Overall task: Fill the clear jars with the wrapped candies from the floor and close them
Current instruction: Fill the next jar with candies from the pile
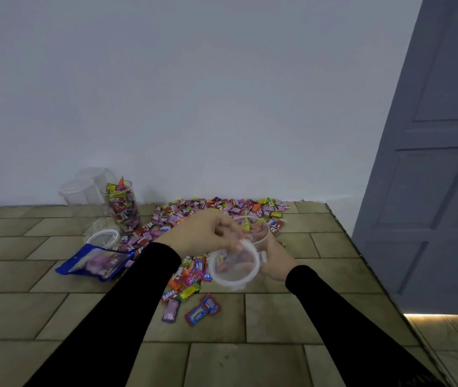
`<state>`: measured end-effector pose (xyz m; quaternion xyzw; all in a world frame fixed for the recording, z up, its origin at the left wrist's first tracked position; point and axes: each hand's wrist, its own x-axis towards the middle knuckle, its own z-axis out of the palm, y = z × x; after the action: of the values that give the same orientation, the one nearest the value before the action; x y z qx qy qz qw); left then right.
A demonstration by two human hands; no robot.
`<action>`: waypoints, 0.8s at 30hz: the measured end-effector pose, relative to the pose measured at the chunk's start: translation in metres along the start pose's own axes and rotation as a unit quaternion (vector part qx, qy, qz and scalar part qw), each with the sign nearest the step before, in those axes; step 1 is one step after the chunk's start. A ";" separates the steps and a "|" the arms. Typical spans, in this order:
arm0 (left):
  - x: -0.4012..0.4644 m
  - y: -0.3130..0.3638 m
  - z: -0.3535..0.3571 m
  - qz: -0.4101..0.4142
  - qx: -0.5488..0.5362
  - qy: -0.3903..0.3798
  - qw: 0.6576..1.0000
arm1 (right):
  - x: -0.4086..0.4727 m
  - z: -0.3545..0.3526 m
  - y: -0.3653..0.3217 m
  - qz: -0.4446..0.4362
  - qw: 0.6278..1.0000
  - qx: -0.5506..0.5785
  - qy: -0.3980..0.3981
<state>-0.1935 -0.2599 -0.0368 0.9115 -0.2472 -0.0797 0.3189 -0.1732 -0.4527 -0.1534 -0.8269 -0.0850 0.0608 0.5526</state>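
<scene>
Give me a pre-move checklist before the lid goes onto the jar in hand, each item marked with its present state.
1. Right hand grips the held jar: ok.
2. Left hand pinches the lid: ok.
3. Held jar has candies inside: ok; full or not: cannot tell.
4. Lid lined up over the jar mouth: not ok, it sits tilted in front.
5. Full jar by the wall is closed: not ok, candies poke out the top.
6. Spare lid on the floor within reach: ok.
</scene>
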 end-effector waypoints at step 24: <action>-0.004 -0.036 0.086 -0.067 0.185 -0.190 0.962 | -0.028 -0.012 -0.026 -0.034 0.980 -0.019 0.195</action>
<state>-0.2086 -0.2799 -0.1270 0.9374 -0.2516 -0.2250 0.0854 -0.2005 -0.4595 -0.1245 -0.8299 -0.0047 -0.1221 0.5444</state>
